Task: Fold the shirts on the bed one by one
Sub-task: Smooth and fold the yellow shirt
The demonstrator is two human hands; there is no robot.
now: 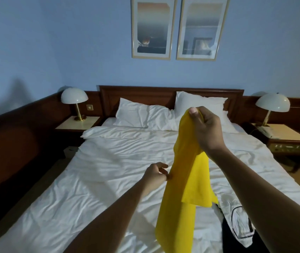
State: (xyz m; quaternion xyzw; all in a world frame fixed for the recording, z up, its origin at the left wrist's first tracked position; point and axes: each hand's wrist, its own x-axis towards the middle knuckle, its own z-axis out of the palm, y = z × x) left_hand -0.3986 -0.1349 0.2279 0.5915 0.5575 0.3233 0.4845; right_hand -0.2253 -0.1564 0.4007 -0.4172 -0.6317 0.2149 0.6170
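Note:
A bright yellow shirt (183, 190) hangs in the air above the white bed (94, 172). My right hand (206, 129) is raised and pinches the shirt's top edge between thumb and fingers. My left hand (155, 173) is lower and pinches the shirt's left edge at mid height. The cloth droops in a long bunched strip, its lower end leaving the frame at the bottom. A white shirt with black markings (236, 221) lies crumpled on the bed at the lower right, partly hidden by my right forearm, next to a black garment (227, 236).
Two white pillows (141, 114) lean against the wooden headboard (145, 94). Bedside tables with dome lamps (74, 99) stand on both sides; the right table also carries a telephone (266, 131). Dark wood panelling runs along the left wall.

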